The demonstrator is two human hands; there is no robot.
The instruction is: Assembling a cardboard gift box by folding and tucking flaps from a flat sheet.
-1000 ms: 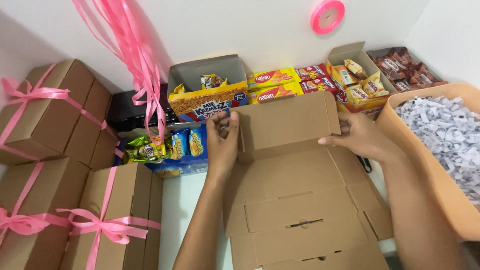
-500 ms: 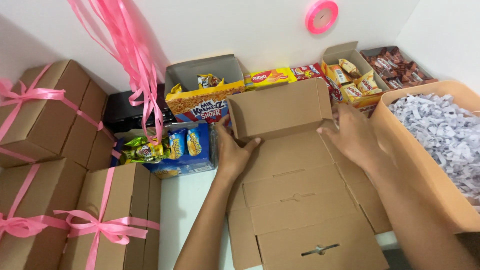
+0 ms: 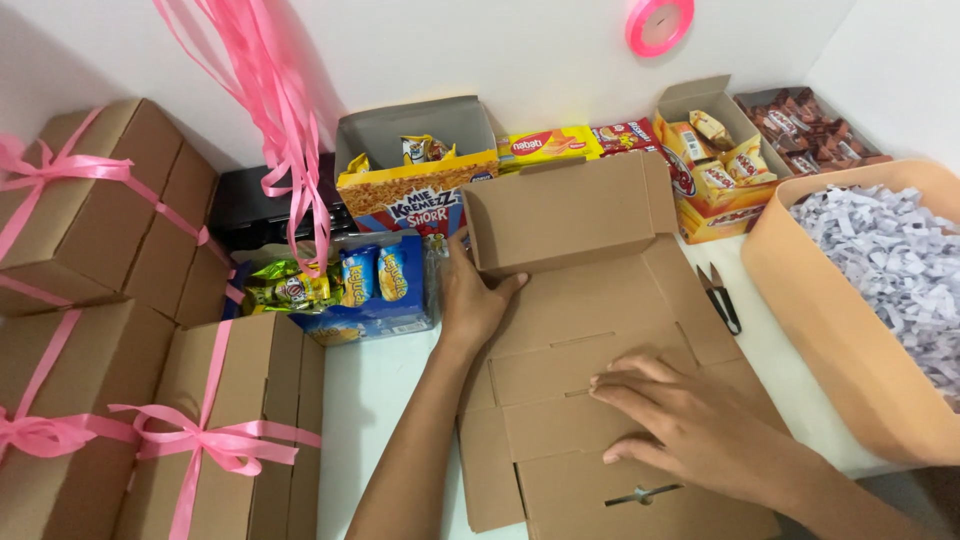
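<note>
A flat brown cardboard box blank [image 3: 590, 330] lies on the white table, its far panel [image 3: 565, 215] folded upright with side tabs bent in. My left hand [image 3: 472, 300] presses against the left side of that raised panel, fingers on the cardboard. Flat on the near panels rests my right hand [image 3: 680, 420], palm down, fingers spread, just above a slot cut in the blank.
Several closed brown boxes tied with pink ribbon [image 3: 215, 440] stack at the left. Snack cartons [image 3: 415, 190] and packets [image 3: 710, 170] line the back wall. An orange bin of white paper shreds [image 3: 880, 270] stands at the right, black scissors [image 3: 722, 298] beside the blank. Pink ribbon strands [image 3: 280, 110] hang down.
The blank's far panel now stands more upright. My right hand has left the far right edge and come down onto the near panels. My left hand stays at the left fold.
</note>
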